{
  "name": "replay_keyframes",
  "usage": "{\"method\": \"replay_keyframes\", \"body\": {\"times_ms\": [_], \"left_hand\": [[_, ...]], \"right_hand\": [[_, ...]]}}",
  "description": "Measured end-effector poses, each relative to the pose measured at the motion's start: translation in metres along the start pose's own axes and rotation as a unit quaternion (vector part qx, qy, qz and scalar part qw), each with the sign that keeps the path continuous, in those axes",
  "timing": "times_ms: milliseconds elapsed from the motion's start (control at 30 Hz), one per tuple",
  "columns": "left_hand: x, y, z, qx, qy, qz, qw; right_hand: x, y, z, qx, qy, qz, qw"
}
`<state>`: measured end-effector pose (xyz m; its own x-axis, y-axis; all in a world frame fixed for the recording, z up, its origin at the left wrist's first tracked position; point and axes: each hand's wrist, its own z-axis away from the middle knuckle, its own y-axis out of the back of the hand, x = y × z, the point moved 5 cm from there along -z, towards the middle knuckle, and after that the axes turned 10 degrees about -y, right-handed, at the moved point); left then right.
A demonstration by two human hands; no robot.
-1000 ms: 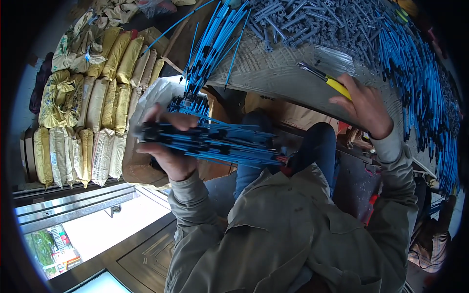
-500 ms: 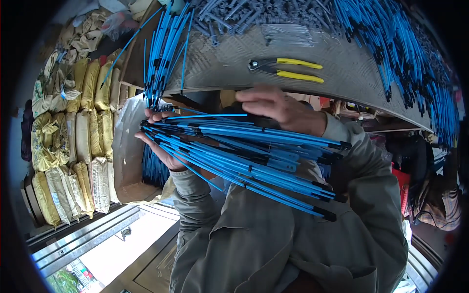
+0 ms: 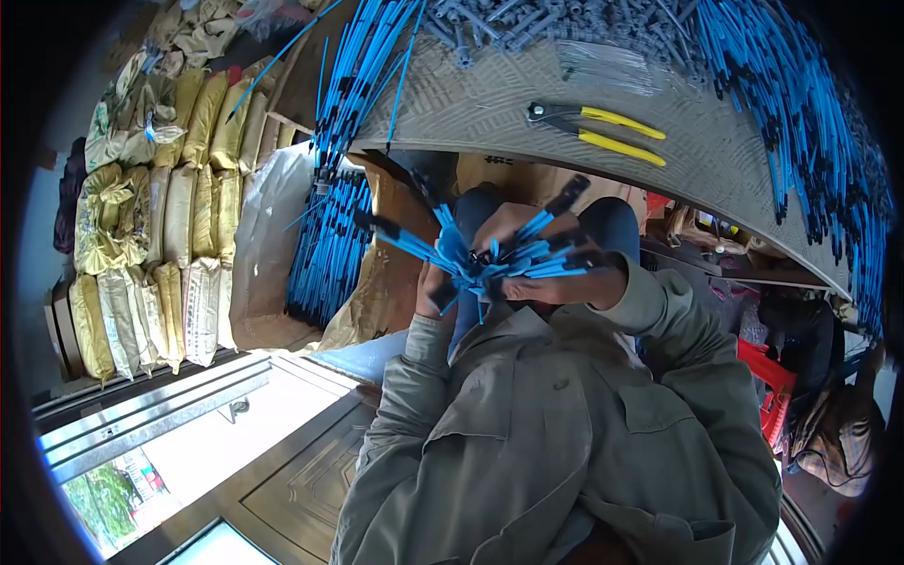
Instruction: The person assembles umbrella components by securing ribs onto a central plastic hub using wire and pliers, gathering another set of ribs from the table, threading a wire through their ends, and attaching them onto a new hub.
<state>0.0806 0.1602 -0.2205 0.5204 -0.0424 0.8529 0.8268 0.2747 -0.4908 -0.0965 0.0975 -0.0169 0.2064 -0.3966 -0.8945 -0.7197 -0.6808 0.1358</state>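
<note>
A bundle of thin blue rods with black tips (image 3: 452, 250) stands on end in front of my chest, its upper ends fanned out toward me. My right hand (image 3: 556, 287) is closed around the bundle's right side. On the other side, my left hand (image 3: 433, 282) grips it too, with most of its fingers hidden behind the rods. To the left, an open sack (image 3: 259, 254) holds many more such blue rods (image 3: 330, 250).
The table (image 3: 452, 108) ahead carries yellow-handled pliers (image 3: 617, 137), a heap of grey plastic plugs (image 3: 527, 24), thin metal wires (image 3: 612, 68) and blue rods (image 3: 800, 104) at right. More rods (image 3: 363, 66) overhang its left edge. Filled yellowish bags (image 3: 155, 226) are stacked at far left.
The bundle has turned from lying sideways across my front to standing on end. My right hand, earlier raised and loose above the rods, has come down onto them; my left hand has moved right.
</note>
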Motion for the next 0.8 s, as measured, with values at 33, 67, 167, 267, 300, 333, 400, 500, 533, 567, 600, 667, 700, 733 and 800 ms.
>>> {"method": "replay_keyframes", "body": {"times_ms": [33,67,167,267,300,333,400,500,533,567,600,667,700,733,800], "left_hand": [[0.025,-0.023,0.005,-0.009,-0.019,-0.023,1.0],[0.051,-0.046,0.009,-0.02,-0.037,-0.045,0.998],[0.088,-0.068,0.028,-0.051,-0.098,-0.089,0.99],[0.1,-0.071,0.031,-0.113,-0.184,-0.133,0.967],[0.099,-0.069,0.031,-0.121,-0.196,-0.105,0.967],[0.099,-0.067,0.03,-0.129,-0.208,-0.076,0.967],[0.097,-0.065,0.029,-0.134,-0.217,-0.044,0.966],[0.096,-0.068,0.027,-0.135,-0.246,-0.112,0.953],[0.095,-0.068,0.027,-0.132,-0.245,-0.109,0.954],[0.093,-0.067,0.028,-0.123,-0.222,-0.09,0.963],[0.091,-0.065,0.03,-0.114,-0.198,-0.07,0.971],[0.094,-0.063,0.036,-0.1,-0.172,-0.05,0.979],[0.098,-0.065,0.038,-0.112,-0.132,-0.051,0.984],[0.102,-0.066,0.04,-0.123,-0.093,-0.053,0.987],[0.108,-0.068,0.04,-0.133,-0.051,-0.054,0.988]], "right_hand": [[0.004,-0.002,0.002,-0.006,-0.062,-0.019,0.998],[0.008,-0.003,0.003,-0.011,-0.125,-0.036,0.991],[0.011,-0.014,0.003,-0.03,-0.188,-0.042,0.981],[0.015,-0.018,-0.001,-0.04,-0.183,-0.008,0.982],[0.021,-0.02,-0.002,-0.079,-0.195,-0.035,0.977],[0.026,-0.02,-0.003,-0.118,-0.207,-0.062,0.969],[0.031,-0.022,-0.004,-0.157,-0.224,-0.09,0.958],[0.029,-0.019,-0.011,-0.169,-0.222,-0.2,0.939],[0.03,-0.018,-0.013,-0.171,-0.225,-0.2,0.938],[0.027,-0.018,-0.016,-0.188,-0.19,-0.175,0.948],[0.024,-0.018,-0.019,-0.204,-0.154,-0.151,0.955],[0.022,-0.02,-0.018,-0.222,-0.122,-0.13,0.959],[0.026,-0.021,-0.015,-0.208,-0.184,-0.216,0.936],[0.03,-0.022,-0.011,-0.192,-0.243,-0.299,0.902],[0.038,-0.024,-0.006,-0.172,-0.302,-0.381,0.857]]}}
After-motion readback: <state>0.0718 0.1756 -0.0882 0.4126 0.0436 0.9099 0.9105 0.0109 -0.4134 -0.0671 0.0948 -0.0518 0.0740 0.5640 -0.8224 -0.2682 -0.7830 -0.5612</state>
